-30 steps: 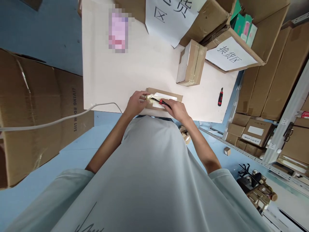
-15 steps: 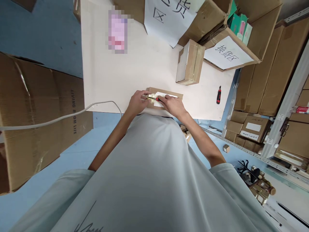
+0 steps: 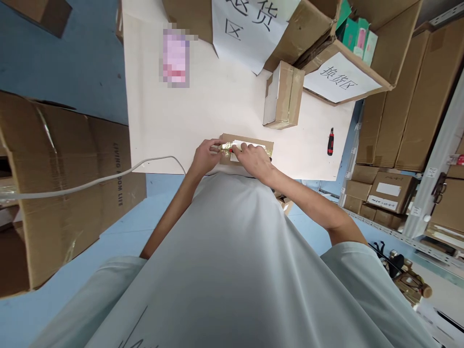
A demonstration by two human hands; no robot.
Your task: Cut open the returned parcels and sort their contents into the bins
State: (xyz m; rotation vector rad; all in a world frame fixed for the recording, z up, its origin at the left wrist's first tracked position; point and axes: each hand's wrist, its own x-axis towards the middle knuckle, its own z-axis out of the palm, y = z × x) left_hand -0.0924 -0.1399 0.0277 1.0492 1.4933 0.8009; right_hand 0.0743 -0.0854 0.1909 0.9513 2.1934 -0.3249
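Note:
A small flat cardboard box (image 3: 226,160) with a white label and shiny clear tape lies at the table's front edge, close to my body. Its left end is held by my left hand (image 3: 207,155), fingers curled over the corner. Across its top, my right hand (image 3: 254,160) is closed around a slim red-and-black tool (image 3: 231,151). Only a bit of red shows ahead of the fingers, over the taped part; the palm hides most of the handle, so its exact kind is unclear.
A red-and-black utility knife (image 3: 330,142) lies at the table's right. Beyond stand a taped carton (image 3: 290,96) and open boxes with handwritten sheets (image 3: 335,79). A blurred pink item (image 3: 176,58) lies at back left. A grey cable (image 3: 90,182) crosses from a large carton (image 3: 68,193).
My right hand has slid slightly left along the box with the tool, hiding the thin dark shaft seen before. The left hand stays at the box's end. The view has shifted a little.

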